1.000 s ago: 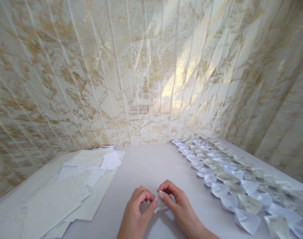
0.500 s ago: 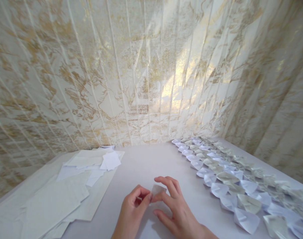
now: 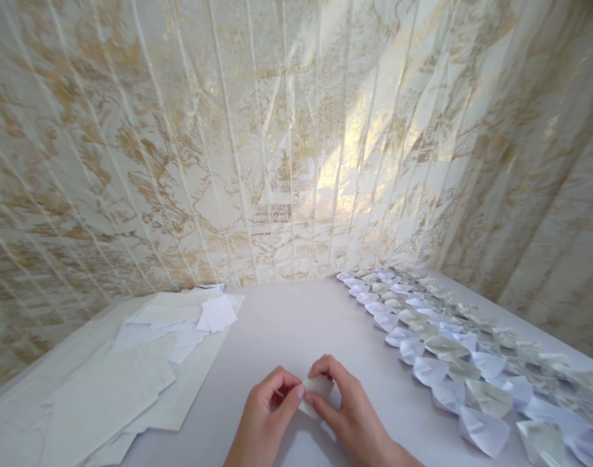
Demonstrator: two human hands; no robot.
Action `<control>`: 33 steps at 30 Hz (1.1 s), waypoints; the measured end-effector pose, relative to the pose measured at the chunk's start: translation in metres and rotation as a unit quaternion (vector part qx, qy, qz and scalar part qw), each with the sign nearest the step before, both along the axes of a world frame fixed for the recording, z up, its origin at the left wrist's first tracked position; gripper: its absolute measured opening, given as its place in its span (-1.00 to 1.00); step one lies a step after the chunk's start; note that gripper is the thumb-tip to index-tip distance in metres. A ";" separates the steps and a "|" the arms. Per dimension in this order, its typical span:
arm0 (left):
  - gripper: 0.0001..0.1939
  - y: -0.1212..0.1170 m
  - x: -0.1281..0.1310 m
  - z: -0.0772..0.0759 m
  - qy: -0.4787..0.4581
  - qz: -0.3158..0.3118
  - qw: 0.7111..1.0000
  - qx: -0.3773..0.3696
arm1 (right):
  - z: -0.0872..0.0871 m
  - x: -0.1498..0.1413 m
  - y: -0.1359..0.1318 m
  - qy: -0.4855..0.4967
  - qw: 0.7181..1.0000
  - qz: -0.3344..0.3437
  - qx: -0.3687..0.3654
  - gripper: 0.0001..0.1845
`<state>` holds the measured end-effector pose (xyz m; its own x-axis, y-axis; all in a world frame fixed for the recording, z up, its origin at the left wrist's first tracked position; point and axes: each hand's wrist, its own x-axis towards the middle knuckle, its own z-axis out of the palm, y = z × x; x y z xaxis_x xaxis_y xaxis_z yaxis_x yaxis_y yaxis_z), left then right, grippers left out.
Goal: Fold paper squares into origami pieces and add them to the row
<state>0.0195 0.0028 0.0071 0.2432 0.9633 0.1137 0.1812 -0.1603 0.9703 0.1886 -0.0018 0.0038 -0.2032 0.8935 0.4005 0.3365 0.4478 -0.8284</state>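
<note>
A small white piece of paper (image 3: 320, 387) is held up between my two hands, just above the white table, at the bottom middle of the head view. My left hand (image 3: 270, 415) pinches its left corner between thumb and forefinger. Curled round its right side, my right hand (image 3: 355, 415) has the thumb on the lower front and the fingers at the upper edge. The fingers partly cover the paper, so its folds are hard to make out.
Many folded paper pieces (image 3: 484, 429) lie in rows along the right side of the table (image 3: 281, 324). Loose white sheets (image 3: 106, 383) are piled on the left, with small paper squares (image 3: 218, 314) on top. A gold-patterned curtain (image 3: 218, 162) hangs behind.
My right hand has closed from spread fingers into a grip on the paper, its thumb moving up to it. My left hand keeps its pinch and has shifted slightly right.
</note>
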 end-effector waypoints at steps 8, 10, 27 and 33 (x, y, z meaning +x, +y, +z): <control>-0.53 0.001 0.001 -0.007 -0.098 0.028 0.993 -0.063 | 0.006 0.002 0.003 0.060 0.998 0.014 0.026 -0.87; -0.48 0.001 0.003 -0.010 -0.128 -0.016 0.986 -0.104 | 0.008 0.004 0.003 0.063 0.996 0.004 0.062 -0.87; -0.53 -0.009 0.014 -0.001 -0.346 0.014 0.917 -0.196 | 0.012 0.007 -0.004 -0.139 0.977 0.015 0.159 -0.57; -0.64 -0.009 0.013 0.005 -0.307 0.022 0.939 -0.156 | 0.009 0.006 -0.005 -0.102 0.987 0.014 0.127 -0.73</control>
<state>0.0320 -0.0062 0.0126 0.1821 0.9808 -0.0694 -0.4279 0.1426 0.8925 0.1947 -0.0073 0.0124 -0.3255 0.7633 0.5581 0.4702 0.6427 -0.6048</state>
